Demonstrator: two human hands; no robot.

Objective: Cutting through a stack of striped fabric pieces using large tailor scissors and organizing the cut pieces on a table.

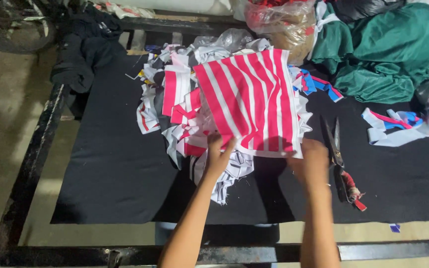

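Striped red-and-white cloth panel point(251, 101) lies atop the scrap pile point(175, 109) on the black mat point(105, 168), stripes running near-to-far, leaning slightly left. Left hand point(218, 156) and right hand point(310, 161) each pinch its near edge; scissors point(336, 149) lie just right.

matt striped cloth point(251, 99), glossy metal scissors point(334, 144)

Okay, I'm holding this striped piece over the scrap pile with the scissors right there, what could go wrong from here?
The scissors lie just right of your right hand; a sideways sweep could catch the blades. The red and white striped fabric piece hangs over the scrap pile, so loose strips may snag and drag across the black mat. Your left hand pinches only the lower edge, so the piece could slip or fold.
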